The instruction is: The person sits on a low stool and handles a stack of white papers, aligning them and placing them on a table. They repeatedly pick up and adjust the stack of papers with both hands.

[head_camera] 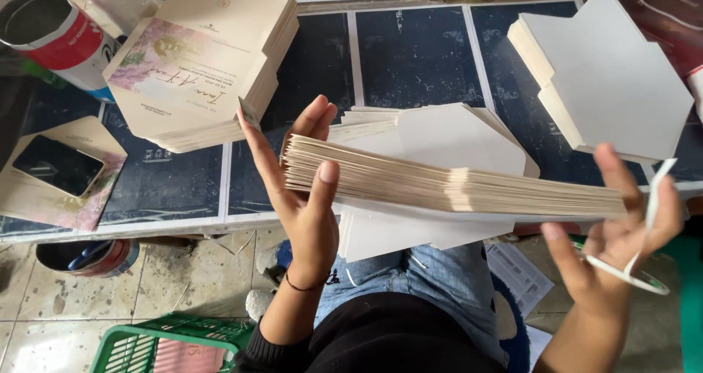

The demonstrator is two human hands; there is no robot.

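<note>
Held: one thick stack of cream cards (447, 182), edge-on and level, carried between my two hands above the near edge of the table (417, 54). My left hand (304, 190) clasped the stack's left end, thumb pressed on its near edge, fingers spread behind it. My right hand (622, 234) supported the right end from below, fingers half open, with a white strip loop (644, 267) hooked over them; I could not tell how firmly that hand gripped the cards.

Just behind and under the stack: loose white shaped sheets (454, 135) fanned on the table.
Far left: a pile of printed floral cards (198, 58); beside it a metal can with a red band (55, 28); nearer, a single card with a dark cut-out window (62, 171).
Far right: a pile of plain white boards (608, 72).
Floor, lower left: a green plastic crate (161, 344); a bucket (88, 257) under the table edge
</note>
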